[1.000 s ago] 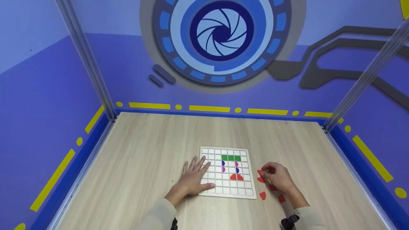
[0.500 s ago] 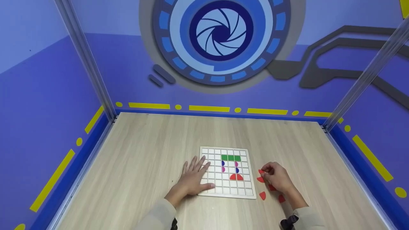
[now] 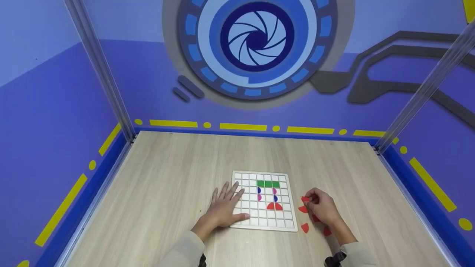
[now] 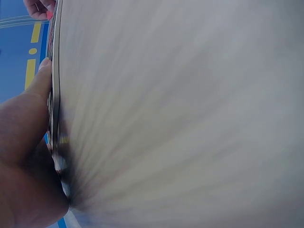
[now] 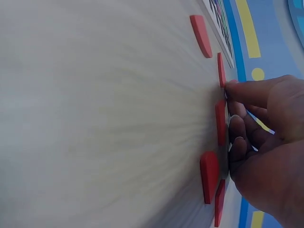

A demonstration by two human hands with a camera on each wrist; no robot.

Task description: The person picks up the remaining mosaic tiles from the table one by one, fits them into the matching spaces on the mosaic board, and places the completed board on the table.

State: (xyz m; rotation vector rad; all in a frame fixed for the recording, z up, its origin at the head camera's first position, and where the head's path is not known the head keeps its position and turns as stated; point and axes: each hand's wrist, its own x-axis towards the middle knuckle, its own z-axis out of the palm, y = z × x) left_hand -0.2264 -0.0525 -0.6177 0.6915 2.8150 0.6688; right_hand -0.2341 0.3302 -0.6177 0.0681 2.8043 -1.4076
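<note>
My left hand [image 3: 222,211] lies flat with spread fingers over the left edge of a white grid board [image 3: 262,222]; its thumb [image 4: 40,80] shows along the board edge in the left wrist view. On the board sit a row of green squares [image 3: 268,184], blue and pink half-round pieces [image 3: 259,197], and two red quarter-circle pieces [image 3: 274,206] side by side. Right of the board, my right hand [image 3: 323,207] pinches a red quarter-circle piece [image 3: 305,199] between thumb and fingertips, low over the table. Another red piece [image 3: 302,209] lies just below its fingertips.
More loose red pieces lie around the right hand: one [image 3: 305,227] near the board's lower right corner, one [image 3: 327,231] by the wrist, one [image 3: 315,218] partly under the palm. Blue panel walls [image 3: 237,111] and metal posts [image 3: 426,85] enclose the wooden table [image 3: 178,167].
The red piece at my right fingertips has shifted slightly right, and more of it shows. My left hand and the board have stayed put.
</note>
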